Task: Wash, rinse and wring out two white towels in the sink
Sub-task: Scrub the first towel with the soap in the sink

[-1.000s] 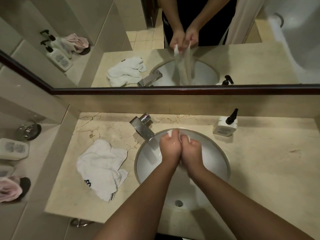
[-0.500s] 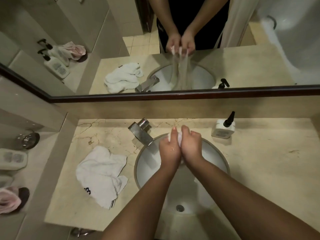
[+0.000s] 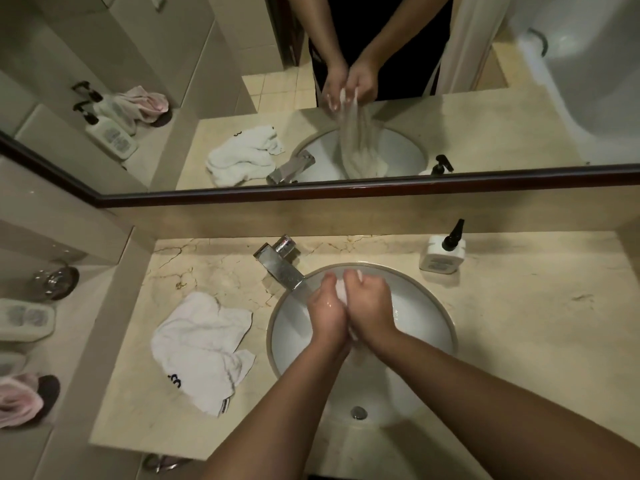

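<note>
Over the white oval sink (image 3: 426, 313), my left hand (image 3: 327, 311) and my right hand (image 3: 372, 304) are pressed together, both gripping a wet white towel (image 3: 341, 292). Only a small bunch of it shows between my fingers; the mirror shows the rest hanging down from my hands into the basin. A second white towel (image 3: 204, 348) with a dark printed mark lies crumpled on the marble counter, left of the sink. The chrome faucet (image 3: 280, 265) stands at the sink's upper left, close to my left hand.
A white pump soap bottle (image 3: 441, 252) stands on the counter (image 3: 519, 323) behind the sink's right side. The drain (image 3: 358, 412) is at the basin's near end. On a lower ledge to the left are a pink cloth (image 3: 17, 400), toiletry bottles (image 3: 24, 322) and a glass (image 3: 55, 280).
My hands have shifted slightly over the basin while they keep squeezing the towel together. The view has tilted down a little. The towel on the counter has not moved.
</note>
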{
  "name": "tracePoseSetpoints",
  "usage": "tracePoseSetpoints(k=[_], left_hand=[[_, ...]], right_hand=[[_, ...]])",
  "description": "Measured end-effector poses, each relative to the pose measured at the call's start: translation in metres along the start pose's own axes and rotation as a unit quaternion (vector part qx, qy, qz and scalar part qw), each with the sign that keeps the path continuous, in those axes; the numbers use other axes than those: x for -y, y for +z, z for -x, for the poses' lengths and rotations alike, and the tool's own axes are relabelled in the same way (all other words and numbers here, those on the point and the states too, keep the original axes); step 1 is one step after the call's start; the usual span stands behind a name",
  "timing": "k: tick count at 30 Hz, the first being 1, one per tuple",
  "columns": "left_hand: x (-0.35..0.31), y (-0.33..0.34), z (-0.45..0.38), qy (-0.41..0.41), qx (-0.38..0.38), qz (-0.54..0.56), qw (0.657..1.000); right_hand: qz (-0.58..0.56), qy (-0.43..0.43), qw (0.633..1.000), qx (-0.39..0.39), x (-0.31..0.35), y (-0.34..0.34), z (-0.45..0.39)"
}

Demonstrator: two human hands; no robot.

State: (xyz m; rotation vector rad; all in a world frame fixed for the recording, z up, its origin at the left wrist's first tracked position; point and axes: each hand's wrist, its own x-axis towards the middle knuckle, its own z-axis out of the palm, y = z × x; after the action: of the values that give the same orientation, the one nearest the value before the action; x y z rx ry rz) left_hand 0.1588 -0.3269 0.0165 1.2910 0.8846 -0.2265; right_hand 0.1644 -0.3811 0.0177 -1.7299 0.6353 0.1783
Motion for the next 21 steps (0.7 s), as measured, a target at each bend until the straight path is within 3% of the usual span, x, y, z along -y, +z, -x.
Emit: tracePoseSetpoints(k=[3,7,12,17,21], left_hand=[[0.001,0.005,0.007,0.024,-0.003,-0.06,0.998],[-0.007,-0.006,0.001,-0.046,-0.028,0.007,0.999],[-0.001,0.005,0.019,0.033,0.014,-0.075,0.997],[-0.008,-0.007,0.016,0.012,0.004,-0.033,0.999],[0.001,0.006,0.031,0.048,0.048,-0.096,0.993]], right_hand=[[-0.031,0.066,0.996,-0.042,0.001,-0.001,-0.011],[0.005,0.005,1.0,0.025,-0.006,0.007,0.025],[-0.039,0.075,0.995,-0.045,0.005,-0.012,-0.003],[-0.046,0.049,0.997,0.031,0.0,-0.007,0.035],[-0.056,0.071,0.995,-0.041,0.01,-0.022,0.006]])
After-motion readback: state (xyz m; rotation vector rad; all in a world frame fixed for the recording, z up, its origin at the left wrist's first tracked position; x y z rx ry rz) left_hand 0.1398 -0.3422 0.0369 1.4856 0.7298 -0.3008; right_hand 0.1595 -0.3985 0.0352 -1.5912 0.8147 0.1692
